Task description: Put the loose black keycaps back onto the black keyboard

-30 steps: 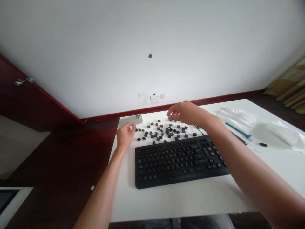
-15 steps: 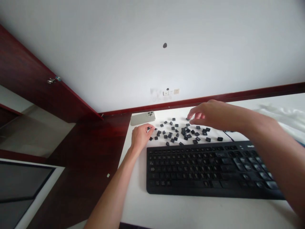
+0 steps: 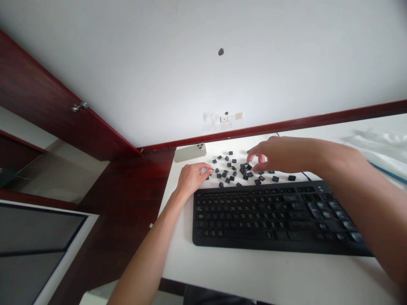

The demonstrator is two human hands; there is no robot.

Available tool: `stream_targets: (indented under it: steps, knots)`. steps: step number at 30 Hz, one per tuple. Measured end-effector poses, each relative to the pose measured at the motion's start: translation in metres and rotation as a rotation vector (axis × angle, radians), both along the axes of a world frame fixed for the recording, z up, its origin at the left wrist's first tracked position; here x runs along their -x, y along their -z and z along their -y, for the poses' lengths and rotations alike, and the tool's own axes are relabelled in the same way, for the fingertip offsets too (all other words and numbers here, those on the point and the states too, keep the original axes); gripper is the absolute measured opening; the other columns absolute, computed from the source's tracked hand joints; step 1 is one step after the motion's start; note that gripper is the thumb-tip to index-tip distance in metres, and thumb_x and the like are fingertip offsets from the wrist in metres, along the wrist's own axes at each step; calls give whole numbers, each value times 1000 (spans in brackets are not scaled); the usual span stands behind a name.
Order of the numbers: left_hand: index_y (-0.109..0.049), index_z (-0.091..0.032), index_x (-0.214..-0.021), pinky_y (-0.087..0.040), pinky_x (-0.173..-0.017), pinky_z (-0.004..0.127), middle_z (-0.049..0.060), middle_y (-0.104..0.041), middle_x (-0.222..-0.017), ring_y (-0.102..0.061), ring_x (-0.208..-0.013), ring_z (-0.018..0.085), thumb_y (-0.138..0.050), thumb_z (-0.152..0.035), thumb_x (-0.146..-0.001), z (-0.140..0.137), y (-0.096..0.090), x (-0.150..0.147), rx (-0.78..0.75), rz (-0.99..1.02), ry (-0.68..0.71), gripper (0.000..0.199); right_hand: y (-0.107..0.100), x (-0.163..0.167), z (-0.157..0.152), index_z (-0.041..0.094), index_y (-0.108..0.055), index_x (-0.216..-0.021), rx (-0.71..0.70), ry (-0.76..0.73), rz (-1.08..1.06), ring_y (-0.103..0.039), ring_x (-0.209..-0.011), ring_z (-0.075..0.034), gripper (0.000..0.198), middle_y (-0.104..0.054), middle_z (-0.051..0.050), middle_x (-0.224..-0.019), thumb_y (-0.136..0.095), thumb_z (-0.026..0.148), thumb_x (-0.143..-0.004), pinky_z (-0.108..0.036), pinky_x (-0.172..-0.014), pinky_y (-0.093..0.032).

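Loose black keycaps (image 3: 232,178) lie scattered on the white table behind a black keyboard (image 3: 235,239), with several heaped together in the middle. My left hand (image 3: 192,176) is at the left side of the scatter, its thumb and index finger pinched on a small dark keycap (image 3: 212,169) that barely shows at the tips. Over the heap hovers my right hand (image 3: 270,154), palm down, thumb and fingers apart. Nothing shows between those fingers. The right forearm crosses above the keyboard and hides its right end and some keycaps.
A phone (image 3: 190,153) lies face down at the table's back left corner. White crumpled plastic (image 3: 381,137) and a blue strip (image 3: 388,171) are at the right. A cable (image 3: 306,176) runs behind the keyboard. Wall sockets (image 3: 231,117) sit above the table's far edge.
My left hand has moved right, farther into the keycaps, with its fingers still pinched. My right hand has come nearer, from the back edge of the scatter to the heap. The view has shifted slightly.
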State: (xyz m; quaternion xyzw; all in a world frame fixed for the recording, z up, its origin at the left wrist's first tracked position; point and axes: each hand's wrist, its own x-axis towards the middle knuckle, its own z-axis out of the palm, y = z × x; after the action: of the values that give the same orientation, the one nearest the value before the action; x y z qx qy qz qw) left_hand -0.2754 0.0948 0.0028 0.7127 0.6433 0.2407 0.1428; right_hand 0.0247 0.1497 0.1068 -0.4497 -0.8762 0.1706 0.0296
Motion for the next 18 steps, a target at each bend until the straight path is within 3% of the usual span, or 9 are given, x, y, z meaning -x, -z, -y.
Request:
stream_targets:
  steps: [3, 6, 14, 18]
  knots:
    - [-87, -27, -99, -33, -65, 29, -2, -56, -60, -48, -58, 15, -73, -43, -94, 2, -1, -4, -4, -26, 12, 22, -11, -1, 5, 29, -84, -115, 95, -35, 127, -76, -94, -31, 31, -83, -10, -115, -69, 31, -87, -39, -74, -53]
    - [-87, -26, -97, -33, -65, 29, -3, -54, -57, -47, -57, 15, -71, -46, -95, 2, -1, -3, -38, -35, 4, 26, -21, -1, 9, 29, -82, -117, 125, -49, 153, -75, -105, -32, 30, -80, -10, -125, -68, 31, -91, -40, -81, -55]
    - [-83, -20, -89, -31, -63, 29, -4, -48, -56, -43, -56, 13, -63, -49, -96, -2, 4, 4, -119, 34, -70, 36, -19, 8, 19, 27, -83, -107, 169, -17, 204, -75, -90, -31, 20, -81, -10, -111, -74, 29, -90, -38, -71, -51]
    - [-82, -19, -86, -31, -62, 28, -5, -42, -55, -40, -56, 12, -63, -50, -95, -1, 0, 2, -137, 106, -111, 38, -21, 24, 51, 19, -82, -106, -11, -143, 243, -76, -91, -34, 18, -80, -13, -100, -79, 28, -90, -41, -74, -52]
